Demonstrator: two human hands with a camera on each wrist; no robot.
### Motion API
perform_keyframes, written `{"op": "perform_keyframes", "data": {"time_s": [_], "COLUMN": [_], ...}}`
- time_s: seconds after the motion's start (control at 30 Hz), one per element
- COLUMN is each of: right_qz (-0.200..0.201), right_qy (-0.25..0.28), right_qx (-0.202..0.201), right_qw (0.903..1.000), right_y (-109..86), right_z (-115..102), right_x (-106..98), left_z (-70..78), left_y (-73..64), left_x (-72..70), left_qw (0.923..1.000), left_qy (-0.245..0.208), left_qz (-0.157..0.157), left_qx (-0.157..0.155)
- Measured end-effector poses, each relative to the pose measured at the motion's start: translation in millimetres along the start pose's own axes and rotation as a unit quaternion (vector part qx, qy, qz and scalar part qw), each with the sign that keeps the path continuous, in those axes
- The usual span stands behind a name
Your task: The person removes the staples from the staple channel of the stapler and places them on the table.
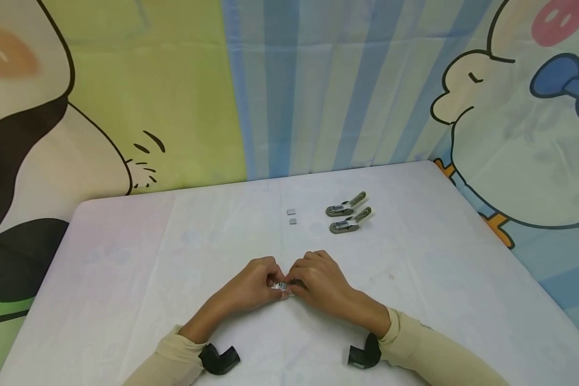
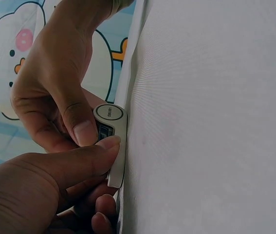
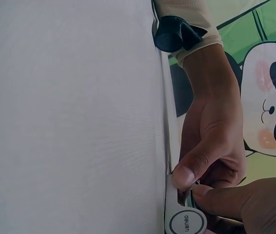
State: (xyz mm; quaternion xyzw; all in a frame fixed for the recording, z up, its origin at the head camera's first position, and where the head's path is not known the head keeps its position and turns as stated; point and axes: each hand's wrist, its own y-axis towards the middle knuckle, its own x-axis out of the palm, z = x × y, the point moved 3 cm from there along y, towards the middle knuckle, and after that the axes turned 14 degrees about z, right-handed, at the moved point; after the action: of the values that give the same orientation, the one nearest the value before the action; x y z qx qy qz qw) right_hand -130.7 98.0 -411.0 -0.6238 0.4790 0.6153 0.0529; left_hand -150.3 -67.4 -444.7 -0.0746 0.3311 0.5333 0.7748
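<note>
Between both hands, low over the near middle of the table in the head view, is a small pale stapler (image 1: 283, 286). My left hand (image 1: 251, 287) pinches it from the left, its thumb lying across the body in the left wrist view. From the other side my right hand (image 1: 320, 284) grips it, with the thumb at the metal channel. A round logo marks one end of the stapler (image 2: 110, 112). In the right wrist view a thin metal piece (image 3: 190, 197) stands out by the two thumbs. The curled fingers hide much of the stapler.
Two more staplers (image 1: 346, 226), their upper arms raised, lie beyond the hands to the right. Left of them are two small grey blocks that look like staple strips (image 1: 291, 212). The white table (image 1: 198, 236) meets a printed cloth backdrop (image 1: 294, 107).
</note>
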Motion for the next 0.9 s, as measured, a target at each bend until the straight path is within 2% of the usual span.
{"op": "perform_keyframes", "data": {"time_s": [0.47, 0.6, 0.9], "right_qz": [0.04, 0.02, -0.038], "right_qy": [0.028, 0.03, 0.058], "right_qx": [-0.017, -0.008, 0.045], "right_qw": [0.9986, 0.9993, 0.9966], "right_y": [-1.5, -0.8, 1.5], "right_z": [-0.6, -0.9, 3.6], "right_x": [0.0, -1.6, -4.3], "left_z": [-0.7, -0.9, -1.4], "left_y": [-0.3, -0.3, 0.0], "left_x": [0.5, 0.1, 0.6], "left_qw": [1.0, 1.0, 0.9999], "left_qy": [-0.008, -0.004, -0.007], "left_qz": [-0.005, -0.005, -0.006], "left_qx": [-0.001, -0.001, -0.008]}}
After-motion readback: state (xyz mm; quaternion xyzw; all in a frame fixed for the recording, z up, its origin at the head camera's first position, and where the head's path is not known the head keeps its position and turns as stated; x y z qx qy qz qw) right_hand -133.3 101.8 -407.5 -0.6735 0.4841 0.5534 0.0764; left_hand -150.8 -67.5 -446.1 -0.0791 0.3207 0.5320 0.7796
